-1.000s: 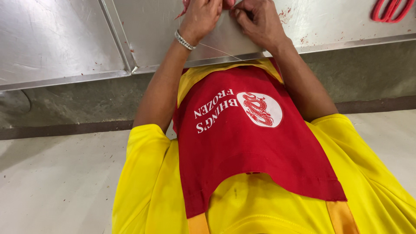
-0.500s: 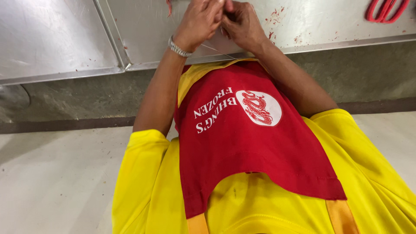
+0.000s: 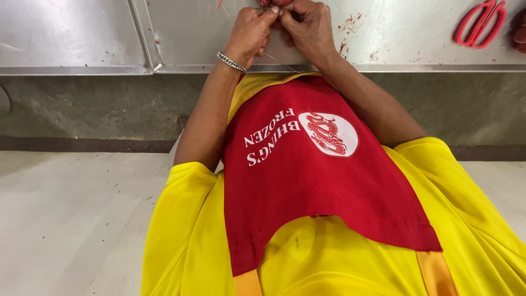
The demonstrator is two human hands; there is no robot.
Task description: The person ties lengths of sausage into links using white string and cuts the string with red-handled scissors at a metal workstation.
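While both hands were pressed together at the top edge of the view, a thin pale thread (image 3: 282, 62) ran from between them down toward the front edge of the surface. What the fingers pinched above the thread was cut off by the frame, so it could not be told. The left hand (image 3: 249, 34) was clenched, with the fingers curled tightly around the thread, and it carried a silver chain bracelet (image 3: 231, 62) on the wrist. The right hand (image 3: 308, 27) was also closed, its fingertips touching those of the left hand; whether it gripped the thread itself could not be seen clearly.

The hands were just behind the front edge of the steel surface (image 3: 411, 38). To the right of them there was open room up to a pair of red scissors (image 3: 479, 23), which lay well apart near the far right. To the left, a seam (image 3: 143, 38) divided the surface from a second steel panel (image 3: 60, 33).

Small red specks (image 3: 349, 22) were scattered on the metal beside the right hand. Nearer to the camera, a red apron (image 3: 307, 181) with white letters and a round white emblem covered a yellow shirt (image 3: 181, 235). Below the surface there was a grey concrete wall (image 3: 93, 109), and then a pale floor (image 3: 66, 219).
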